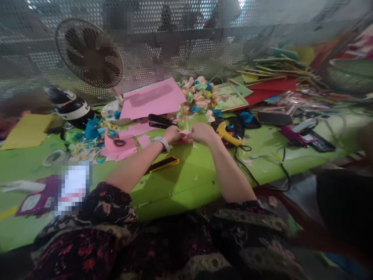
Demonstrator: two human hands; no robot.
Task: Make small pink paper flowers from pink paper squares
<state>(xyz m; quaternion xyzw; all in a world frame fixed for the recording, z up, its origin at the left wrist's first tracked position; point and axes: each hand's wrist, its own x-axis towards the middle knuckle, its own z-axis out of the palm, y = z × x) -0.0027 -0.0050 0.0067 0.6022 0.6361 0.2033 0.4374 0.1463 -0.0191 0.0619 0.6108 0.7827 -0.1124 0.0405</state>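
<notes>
Over the green table, both my hands meet at a small piece of pink paper. My left hand, with a white band on the wrist, pinches it from the left. My right hand has its fingers closed on the paper's other side. The fingertips partly hide its shape. Just behind my left hand lies a black stapler. A yellow and black cutter knife rests below my left wrist. Right of my right hand is a yellow glue gun with a black cord.
Pink sheets and a heap of crumpled paper flowers stand at the back. A fan and a dark bottle are back left. Paper scraps lie left. Phones and stacked coloured paper are right.
</notes>
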